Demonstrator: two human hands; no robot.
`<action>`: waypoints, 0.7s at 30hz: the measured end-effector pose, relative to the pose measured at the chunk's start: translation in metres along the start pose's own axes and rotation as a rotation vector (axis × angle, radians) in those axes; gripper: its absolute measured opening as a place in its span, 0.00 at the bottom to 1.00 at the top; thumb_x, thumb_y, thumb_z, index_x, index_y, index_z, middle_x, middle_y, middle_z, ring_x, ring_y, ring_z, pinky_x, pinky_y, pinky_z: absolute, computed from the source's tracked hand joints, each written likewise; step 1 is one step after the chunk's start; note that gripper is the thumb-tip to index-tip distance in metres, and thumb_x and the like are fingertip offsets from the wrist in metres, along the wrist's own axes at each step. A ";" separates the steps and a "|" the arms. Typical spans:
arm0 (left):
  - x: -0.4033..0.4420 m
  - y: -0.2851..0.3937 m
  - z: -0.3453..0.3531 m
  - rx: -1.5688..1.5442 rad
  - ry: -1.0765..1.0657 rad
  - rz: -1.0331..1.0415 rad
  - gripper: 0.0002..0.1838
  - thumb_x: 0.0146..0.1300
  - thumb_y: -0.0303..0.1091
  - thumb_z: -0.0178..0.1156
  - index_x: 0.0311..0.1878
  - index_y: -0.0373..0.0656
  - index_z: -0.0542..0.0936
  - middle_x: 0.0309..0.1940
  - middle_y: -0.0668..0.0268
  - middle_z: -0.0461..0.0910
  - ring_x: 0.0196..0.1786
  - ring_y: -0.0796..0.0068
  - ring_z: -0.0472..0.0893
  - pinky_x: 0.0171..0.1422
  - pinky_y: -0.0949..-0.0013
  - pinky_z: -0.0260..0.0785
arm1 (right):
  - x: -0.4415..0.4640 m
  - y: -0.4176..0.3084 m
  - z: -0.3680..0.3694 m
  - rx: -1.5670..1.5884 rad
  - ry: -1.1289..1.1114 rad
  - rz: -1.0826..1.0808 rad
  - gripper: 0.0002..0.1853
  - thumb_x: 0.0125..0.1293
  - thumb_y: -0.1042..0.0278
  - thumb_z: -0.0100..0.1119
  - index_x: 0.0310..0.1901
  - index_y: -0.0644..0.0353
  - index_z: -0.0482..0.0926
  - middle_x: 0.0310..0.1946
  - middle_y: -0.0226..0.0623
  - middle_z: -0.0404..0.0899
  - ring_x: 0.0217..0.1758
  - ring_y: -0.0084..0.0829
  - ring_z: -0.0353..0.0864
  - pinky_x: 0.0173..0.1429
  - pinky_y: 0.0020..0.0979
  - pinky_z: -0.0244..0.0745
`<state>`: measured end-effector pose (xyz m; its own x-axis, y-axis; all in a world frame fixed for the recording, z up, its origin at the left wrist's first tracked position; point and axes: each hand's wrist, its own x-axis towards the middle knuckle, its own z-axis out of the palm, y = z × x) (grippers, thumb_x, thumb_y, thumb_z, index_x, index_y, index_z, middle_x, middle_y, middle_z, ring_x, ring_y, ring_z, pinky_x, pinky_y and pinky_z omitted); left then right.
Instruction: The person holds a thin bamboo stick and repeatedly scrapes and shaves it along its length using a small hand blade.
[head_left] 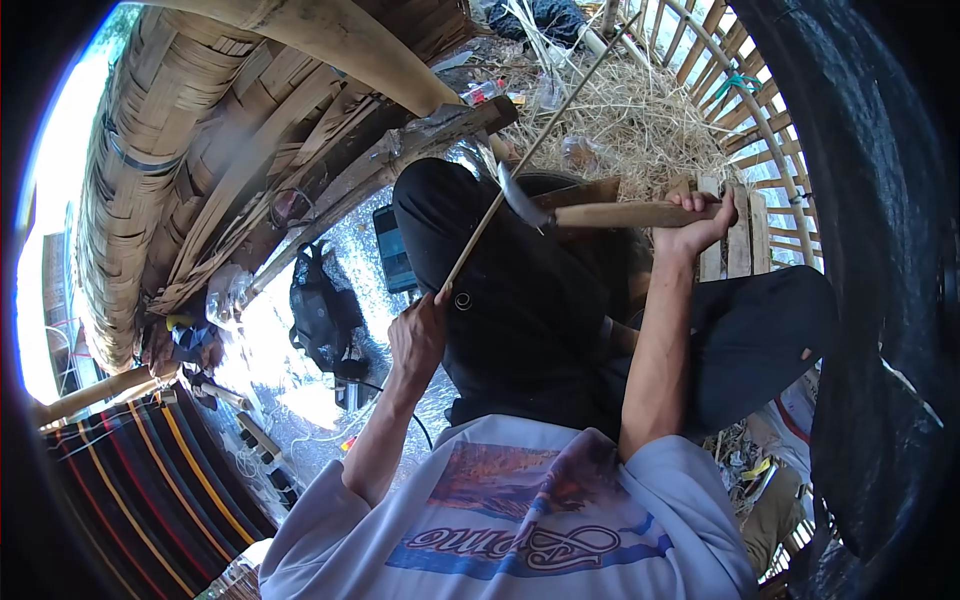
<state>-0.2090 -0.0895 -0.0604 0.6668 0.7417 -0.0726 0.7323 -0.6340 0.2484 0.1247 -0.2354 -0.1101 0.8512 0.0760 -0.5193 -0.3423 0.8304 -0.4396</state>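
Note:
My left hand (418, 332) is closed around the lower end of a long thin bamboo stick (560, 112). The stick slants up and to the right from my fist, over my knee toward the straw. In my right hand (697, 222) is the wooden handle of a knife (620, 215) with a short curved blade, fingers wrapped around the grip. The blade points left and meets the stick, or lies just over it, above my bent leg (520, 300) in black trousers. I cannot tell how deep the edge sits.
Straw and shavings (640, 125) lie beyond my knees, bordered by a slatted bamboo wall (775, 120). Woven bamboo (160, 130) and a thick pole (340, 40) rise at left. A black bag (322, 312) and a phone-like dark device (393, 248) rest on the shiny sheet.

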 end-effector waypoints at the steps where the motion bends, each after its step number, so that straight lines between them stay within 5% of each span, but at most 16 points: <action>1: 0.000 -0.001 -0.001 0.002 0.000 -0.003 0.19 0.68 0.42 0.51 0.26 0.39 0.75 0.17 0.54 0.75 0.20 0.49 0.76 0.22 0.54 0.64 | 0.004 0.001 -0.006 0.076 0.063 -0.072 0.20 0.59 0.49 0.56 0.19 0.50 0.63 0.12 0.22 0.58 0.16 0.21 0.60 0.29 0.25 0.61; 4: 0.000 -0.001 -0.002 0.015 -0.012 0.036 0.18 0.68 0.41 0.51 0.27 0.38 0.75 0.19 0.53 0.76 0.20 0.50 0.76 0.22 0.54 0.64 | 0.002 0.001 -0.012 0.116 0.050 -0.099 0.20 0.59 0.48 0.56 0.19 0.50 0.63 0.12 0.21 0.58 0.16 0.21 0.60 0.29 0.25 0.61; 5: 0.000 -0.001 -0.003 0.024 -0.026 0.035 0.17 0.68 0.41 0.51 0.27 0.39 0.75 0.18 0.54 0.75 0.20 0.50 0.76 0.22 0.54 0.64 | 0.007 -0.003 -0.016 -0.005 -0.137 0.048 0.20 0.59 0.47 0.55 0.19 0.50 0.63 0.13 0.21 0.58 0.17 0.21 0.61 0.29 0.26 0.62; 8: 0.004 0.000 -0.004 0.040 -0.036 0.053 0.17 0.68 0.41 0.51 0.27 0.39 0.74 0.18 0.54 0.75 0.20 0.51 0.76 0.21 0.54 0.64 | -0.004 -0.001 0.004 -0.098 -0.095 0.062 0.19 0.59 0.48 0.55 0.19 0.50 0.63 0.13 0.21 0.58 0.18 0.21 0.62 0.30 0.26 0.62; 10: 0.003 0.000 -0.004 0.043 -0.029 0.058 0.17 0.68 0.42 0.52 0.26 0.39 0.74 0.18 0.54 0.75 0.20 0.51 0.76 0.21 0.55 0.64 | 0.008 0.003 -0.003 0.119 0.110 -0.127 0.20 0.59 0.48 0.56 0.19 0.50 0.62 0.13 0.22 0.58 0.19 0.22 0.62 0.29 0.26 0.62; 13: 0.003 0.000 -0.002 0.054 -0.023 0.077 0.17 0.68 0.42 0.52 0.26 0.39 0.74 0.17 0.54 0.75 0.19 0.51 0.76 0.21 0.55 0.64 | 0.008 0.002 -0.008 0.148 0.059 -0.121 0.21 0.58 0.47 0.55 0.19 0.50 0.62 0.13 0.22 0.57 0.19 0.23 0.63 0.31 0.26 0.62; 15: 0.004 -0.002 0.001 0.026 -0.022 0.067 0.18 0.67 0.42 0.53 0.26 0.39 0.74 0.17 0.54 0.75 0.19 0.51 0.76 0.21 0.55 0.64 | 0.004 0.003 -0.006 -0.192 -0.202 0.165 0.20 0.59 0.49 0.52 0.18 0.50 0.61 0.13 0.22 0.58 0.20 0.23 0.63 0.32 0.27 0.63; 20: 0.003 -0.005 0.000 0.050 -0.015 0.086 0.18 0.67 0.42 0.53 0.25 0.39 0.73 0.16 0.54 0.74 0.18 0.51 0.75 0.20 0.54 0.64 | 0.015 0.005 -0.019 0.156 0.117 -0.090 0.20 0.61 0.49 0.53 0.19 0.51 0.62 0.14 0.23 0.57 0.18 0.22 0.61 0.31 0.26 0.62; 21: 0.004 -0.004 0.001 0.052 -0.006 0.100 0.18 0.67 0.41 0.53 0.24 0.39 0.72 0.15 0.54 0.74 0.17 0.51 0.75 0.20 0.54 0.63 | 0.012 0.004 -0.020 0.119 0.039 -0.009 0.19 0.61 0.50 0.54 0.21 0.51 0.62 0.14 0.23 0.57 0.18 0.22 0.60 0.30 0.27 0.61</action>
<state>-0.2093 -0.0845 -0.0628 0.7376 0.6730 -0.0556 0.6681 -0.7154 0.2046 0.1256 -0.2420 -0.1324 0.8372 0.0485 -0.5448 -0.2831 0.8906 -0.3558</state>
